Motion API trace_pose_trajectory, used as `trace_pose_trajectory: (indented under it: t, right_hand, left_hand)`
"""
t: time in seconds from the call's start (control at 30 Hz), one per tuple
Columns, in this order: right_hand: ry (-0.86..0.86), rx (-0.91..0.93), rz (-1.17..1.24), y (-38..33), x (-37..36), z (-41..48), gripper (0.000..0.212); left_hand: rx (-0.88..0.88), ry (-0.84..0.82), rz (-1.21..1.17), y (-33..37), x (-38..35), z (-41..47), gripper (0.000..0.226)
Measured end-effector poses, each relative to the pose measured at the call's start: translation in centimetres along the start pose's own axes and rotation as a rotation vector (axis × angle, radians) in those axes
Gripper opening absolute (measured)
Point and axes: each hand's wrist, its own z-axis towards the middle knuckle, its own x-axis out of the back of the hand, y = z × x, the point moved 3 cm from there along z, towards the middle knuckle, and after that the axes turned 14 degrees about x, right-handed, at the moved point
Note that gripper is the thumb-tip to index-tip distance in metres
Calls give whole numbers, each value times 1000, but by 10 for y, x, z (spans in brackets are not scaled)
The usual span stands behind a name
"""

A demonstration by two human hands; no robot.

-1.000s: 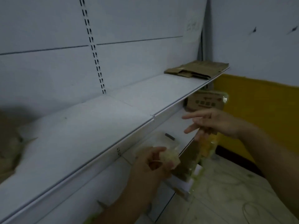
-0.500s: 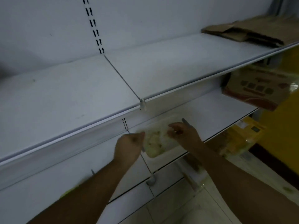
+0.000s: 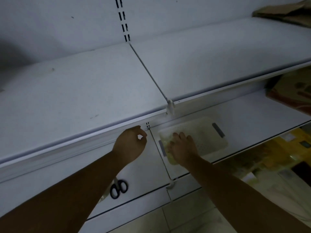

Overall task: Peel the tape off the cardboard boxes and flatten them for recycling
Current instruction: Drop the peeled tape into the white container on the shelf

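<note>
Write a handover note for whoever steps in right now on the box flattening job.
Left hand: fingers curled by the edge of the upper shelf, nothing visible in it.
Right hand: in the white basket on the middle shelf, on a wad of peeled tape; grip unclear.
Done: flattened cardboard lies on the upper shelf, far right.
Left: the printed box on the middle shelf, right, may still need flattening. Scissors lie on the lower shelf.
</note>
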Motion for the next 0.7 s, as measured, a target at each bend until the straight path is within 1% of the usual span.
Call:
trace_pose_trajectory:
  t: [0.07, 0.13, 0.2, 0.27, 0.33, 0.4, 0.47, 0.5, 0.6, 0.63, 0.7]
  right_hand:
    - [-67, -41, 22, 2, -1, 0, 40]
    - [-104, -82, 123, 3, -3, 3, 44]
    - [-81, -167, 339, 6, -8, 7, 51]
    - [-51, -266, 561, 13, -15, 8, 65]
    - [-59, -298, 627, 17, -16, 4, 81]
    - [-21, -299, 523, 19, -9, -2, 83]
    - [41, -293, 340, 18, 3, -12, 79]
    - [71, -289, 286, 16, 9, -19, 77]
    - [60, -271, 286, 11, 19, -44, 75]
    - [40, -271, 286, 9, 24, -53, 74]
    - [26, -277, 231, 6, 34, -67, 71]
  left_hand:
    - [-10, -46, 34, -2, -1, 0, 14]
    - [-30, -93, 42, -4, -3, 0, 14]
    - [-63, -121, 54, -5, -5, 0, 16]
    - [-106, -140, 79, -7, -7, -1, 18]
    - [-157, -144, 119, -9, -8, -3, 23]
    - [-216, -147, 161, -9, -11, -5, 29]
    - [-266, -152, 205, -6, -12, -9, 38]
    - [-283, -164, 237, -3, -13, -12, 44]
    - [-352, -214, 379, 11, -19, -22, 71]
    - [-377, -221, 434, 18, -21, -26, 72]
    - [-403, -239, 498, 29, -24, -31, 62]
